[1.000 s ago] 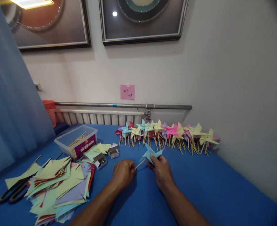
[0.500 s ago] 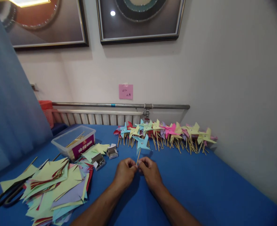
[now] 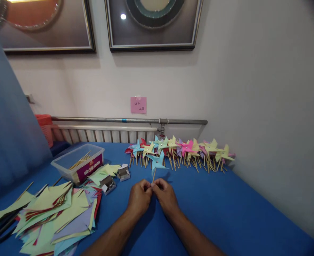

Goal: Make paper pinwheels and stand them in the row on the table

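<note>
- Left hand [image 3: 139, 198] and right hand [image 3: 166, 197]: fingertips pinching the wooden stick [image 3: 154, 174], thumbs meeting.
- Light-blue paper pinwheel [image 3: 157, 162]: upright on that stick, at twelve o'clock from both hands.
- Finished pinwheels [image 3: 187, 148]: row on blue tabletop [image 3: 212, 213], twelve to two o'clock.
- Clear plastic tub [image 3: 63, 166]: ten o'clock, containing sticks.
- Cut paper sheets [image 3: 74, 217]: eight to nine o'clock, scissors [image 3: 2, 227] alongside.

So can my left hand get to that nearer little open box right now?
Probably yes: only bare blue cloth seems to lie between the left hand and the box, though the fingers are at the pinwheel stick.
</note>
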A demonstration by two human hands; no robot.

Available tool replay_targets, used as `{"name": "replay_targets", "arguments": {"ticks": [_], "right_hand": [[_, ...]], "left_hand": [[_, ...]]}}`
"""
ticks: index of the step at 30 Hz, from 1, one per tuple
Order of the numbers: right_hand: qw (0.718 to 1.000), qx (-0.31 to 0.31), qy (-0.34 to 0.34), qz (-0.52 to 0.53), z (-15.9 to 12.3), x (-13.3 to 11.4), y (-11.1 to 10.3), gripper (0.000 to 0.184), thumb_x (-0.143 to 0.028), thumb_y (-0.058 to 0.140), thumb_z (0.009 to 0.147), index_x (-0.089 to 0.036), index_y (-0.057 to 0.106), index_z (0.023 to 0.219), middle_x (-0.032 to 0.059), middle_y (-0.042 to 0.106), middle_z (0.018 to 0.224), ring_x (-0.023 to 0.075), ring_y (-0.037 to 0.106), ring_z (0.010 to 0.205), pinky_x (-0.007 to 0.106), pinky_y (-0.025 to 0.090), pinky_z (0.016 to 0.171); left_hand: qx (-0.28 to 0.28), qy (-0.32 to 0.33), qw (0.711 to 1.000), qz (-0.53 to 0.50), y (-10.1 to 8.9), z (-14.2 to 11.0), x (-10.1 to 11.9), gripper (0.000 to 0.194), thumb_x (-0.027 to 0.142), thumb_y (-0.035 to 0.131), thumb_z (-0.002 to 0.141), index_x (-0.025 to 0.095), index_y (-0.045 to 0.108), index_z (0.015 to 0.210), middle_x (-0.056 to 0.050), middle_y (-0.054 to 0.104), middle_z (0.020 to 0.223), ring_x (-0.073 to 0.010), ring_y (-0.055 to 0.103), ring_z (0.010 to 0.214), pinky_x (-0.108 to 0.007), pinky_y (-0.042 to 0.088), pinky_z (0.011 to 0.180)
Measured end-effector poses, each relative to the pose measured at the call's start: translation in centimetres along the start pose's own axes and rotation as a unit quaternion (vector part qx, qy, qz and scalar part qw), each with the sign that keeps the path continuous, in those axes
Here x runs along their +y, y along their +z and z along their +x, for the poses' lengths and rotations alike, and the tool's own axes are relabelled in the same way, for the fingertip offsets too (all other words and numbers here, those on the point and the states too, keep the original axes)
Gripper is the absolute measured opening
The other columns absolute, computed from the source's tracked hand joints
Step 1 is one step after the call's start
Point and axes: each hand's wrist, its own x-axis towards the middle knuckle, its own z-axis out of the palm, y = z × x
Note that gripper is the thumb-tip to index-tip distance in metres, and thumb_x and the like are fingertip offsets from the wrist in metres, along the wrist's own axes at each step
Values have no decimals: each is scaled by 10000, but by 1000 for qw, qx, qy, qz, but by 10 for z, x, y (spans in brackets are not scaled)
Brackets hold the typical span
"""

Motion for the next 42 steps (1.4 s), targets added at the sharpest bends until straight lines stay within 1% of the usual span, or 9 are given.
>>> {"name": "replay_targets", "arguments": {"ticks": [7,11,14,17,21,25,31,38,42], "right_hand": [[998,-1,11,-60,0,-1,3,172,-351,554,787,-216,606,695,-5,645,657,175,584,653,263,420,613],[993,-18,27,-117,10,3,-16,195,-331,507,843,-211,613,730,-15,635,585,162,597,567,249,420,576],[973,26,22,-226,25,7,-58,211,-320,501,868,-203,640,761,-1,662,606,167,616,576,244,422,572],[952,89,44,-291,47,7,-119,218,-293,497,881,-182,675,822,50,710,712,196,648,668,262,412,610],[904,165,96,-383,78,3,-194,248,-242,485,906,-152,716,892,145,743,908,250,678,843,290,399,674],[866,178,144,-444,95,4,-233,280,-218,477,919,-143,745,888,181,741,909,282,693,863,314,413,696],[844,162,148,-489,98,17,-240,308,-239,441,950,-141,731,981,214,737,1011,333,695,953,352,435,722],[848,179,114,-486,85,28,-241,235,-252,497,949,-137,699,983,177,744,1023,278,694,956,310,426,729],[853,213,72,-472,67,21,-231,259,-269,448,971,-137,666,1016,168,724,1073,251,676,960,301,436,755]], "left_hand": [[-14,7,999,28,-1,0,-2,124,176,562,813,169,598,694,37,575,610,-112,494,591,-228,321,577],[-30,11,997,68,-6,-1,1,114,201,584,824,170,613,719,36,577,616,-119,509,604,-235,318,591],[-44,17,995,91,-7,-2,1,123,212,570,841,170,627,740,28,584,632,-127,523,624,-243,316,605],[-57,29,991,115,-6,-4,1,130,211,559,845,172,633,745,17,604,663,-135,540,654,-249,315,625],[-69,53,986,144,-5,-6,2,124,196,556,839,177,636,747,3,645,725,-144,572,711,-253,319,654],[-74,60,982,160,-5,-8,3,128,200,548,847,184,625,745,1,651,737,-147,580,726,-257,321,666],[-81,78,979,171,-5,-9,3,130,190,547,850,186,617,741,-2,661,758,-148,587,742,-260,326,683],[-91,87,975,184,-4,-9,0,118,190,547,849,186,624,759,1,665,770,-145,583,740,-262,317,678],[-86,85,977,175,-5,-8,1,145,206,528,861,187,619,750,-5,662,757,-150,584,733,-266,322,678]]}}
